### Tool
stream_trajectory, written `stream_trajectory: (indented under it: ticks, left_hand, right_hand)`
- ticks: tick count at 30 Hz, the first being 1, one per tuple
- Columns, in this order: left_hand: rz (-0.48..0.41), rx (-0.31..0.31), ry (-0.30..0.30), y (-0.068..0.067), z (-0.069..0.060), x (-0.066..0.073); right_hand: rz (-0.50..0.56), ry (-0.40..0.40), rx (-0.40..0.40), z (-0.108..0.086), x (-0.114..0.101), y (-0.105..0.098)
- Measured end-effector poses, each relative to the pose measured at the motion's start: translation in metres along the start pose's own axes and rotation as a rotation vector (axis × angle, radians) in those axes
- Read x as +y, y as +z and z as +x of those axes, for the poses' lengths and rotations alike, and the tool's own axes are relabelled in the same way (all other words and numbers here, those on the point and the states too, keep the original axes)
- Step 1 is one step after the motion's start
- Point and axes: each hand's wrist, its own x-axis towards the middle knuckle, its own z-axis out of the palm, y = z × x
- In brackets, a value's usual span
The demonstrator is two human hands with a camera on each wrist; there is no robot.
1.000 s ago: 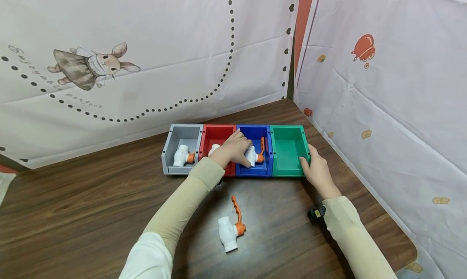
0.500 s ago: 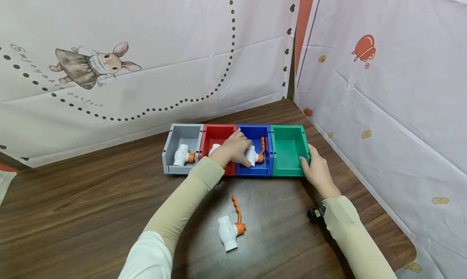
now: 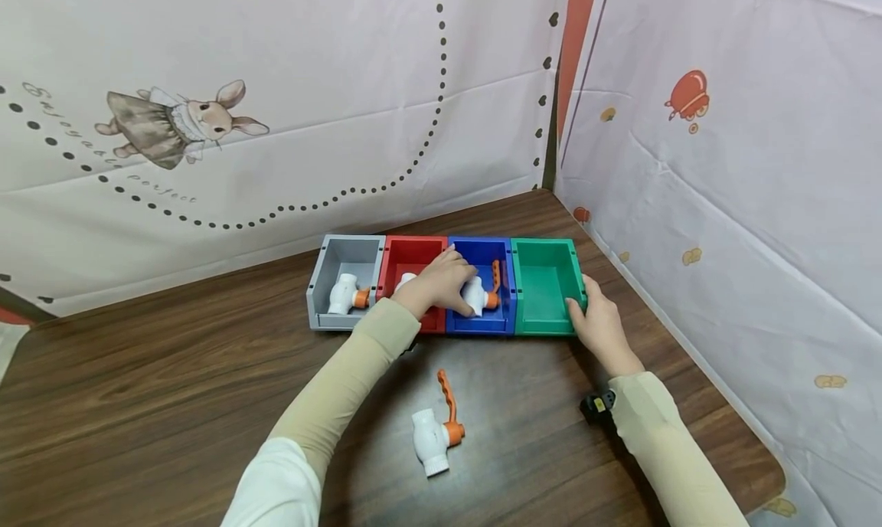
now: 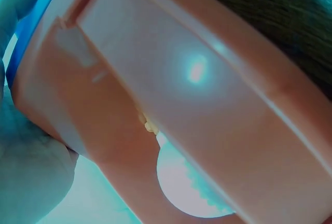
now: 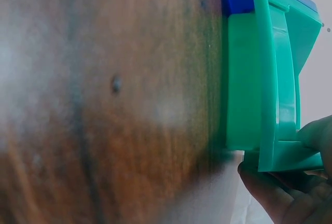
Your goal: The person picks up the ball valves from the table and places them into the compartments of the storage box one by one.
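White ball valves with orange handles lie about here. In the head view my left hand reaches over the divider into the blue bin, curled around the left side of a ball valve. Its thumb lies along the valve's lower end; the other fingertips are partly hidden. My right hand grips the right wall of the green bin, thumb inside and fingers outside, as the right wrist view also shows. Another ball valve lies on the table, its handle pointing away from me.
A grey bin holds one ball valve. Beside it the red bin holds another ball valve, mostly behind my left hand. All bins stand in a joined row on the wooden table. Printed cloth covers the walls behind and right.
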Motion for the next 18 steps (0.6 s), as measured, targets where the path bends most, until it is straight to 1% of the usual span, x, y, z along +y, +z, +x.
stream_trajectory:
  ticks: [5, 10, 12, 16, 18]
  left_hand:
    - [-0.062, 0.014, 0.022, 0.0, -0.002, -0.003]
    - [-0.135, 0.061, 0.042, -0.001, -0.006, -0.007]
    - [-0.177, 0.086, 0.052, -0.001, -0.009, -0.009]
    - [-0.268, 0.116, 0.05, 0.001, -0.016, -0.012]
    - [-0.295, 0.128, 0.047, 0.001, -0.02, -0.013]
  right_hand:
    - [-0.001, 0.003, -0.007, 0.0, 0.001, 0.0]
    - [-0.001, 0.008, -0.01, 0.0, 0.0, 0.0]
    - [-0.003, 0.011, -0.014, 0.001, -0.001, 0.0]
    - [-0.004, 0.014, -0.023, 0.0, -0.001, -0.001]
    - [-0.004, 0.016, -0.025, 0.0, -0.001, -0.001]
